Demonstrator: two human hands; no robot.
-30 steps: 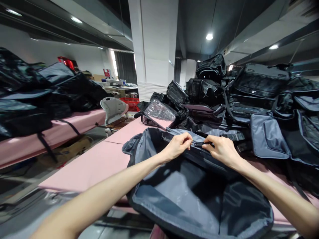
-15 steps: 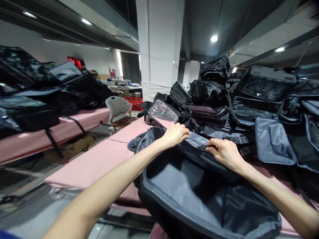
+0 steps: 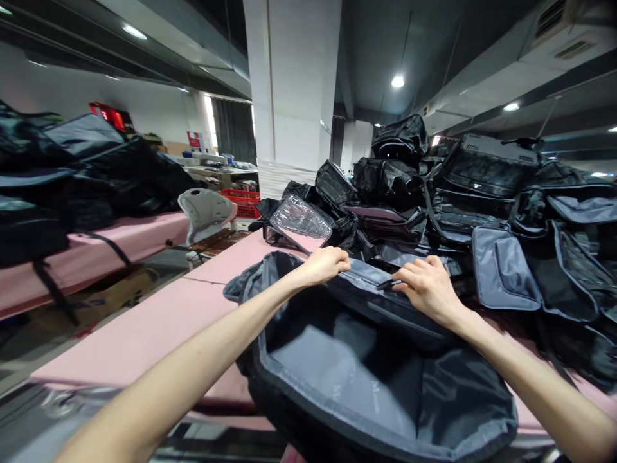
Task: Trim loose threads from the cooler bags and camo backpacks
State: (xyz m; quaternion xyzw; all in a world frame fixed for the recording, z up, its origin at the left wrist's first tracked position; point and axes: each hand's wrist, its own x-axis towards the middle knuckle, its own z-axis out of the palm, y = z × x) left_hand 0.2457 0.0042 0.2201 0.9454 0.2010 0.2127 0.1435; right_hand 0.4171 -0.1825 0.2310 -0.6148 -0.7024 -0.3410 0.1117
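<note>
An open black bag (image 3: pixel 337 418) with grey lining lies in front of me, its mouth facing up and towards me. My left hand (image 3: pixel 328 263) is closed on the grey-lined edge (image 3: pixel 359 273) at the far side of the bag. Close to the right of it, my right hand (image 3: pixel 429 286) is closed around small black thread snips (image 3: pixel 385 284), whose tip points left at that edge. The fingers hide most of the snips. Pale lettering shows on the lining inside the bag.
Under the bag is a pink-covered table (image 3: pixel 144 328). Beyond it rises a pile of black bags (image 3: pixel 385 180), with an open grey-lined one (image 3: pixel 506 270) at right. A grey chair (image 3: pixel 205 212), a red crate (image 3: pixel 243 202) and a white pillar (image 3: pixel 294 83) stand further back.
The left hand has moved left along the bag's edge, away from the right hand, so more grey lining shows between them. The right hand keeps the snips near the edge. The view has shifted slightly.
</note>
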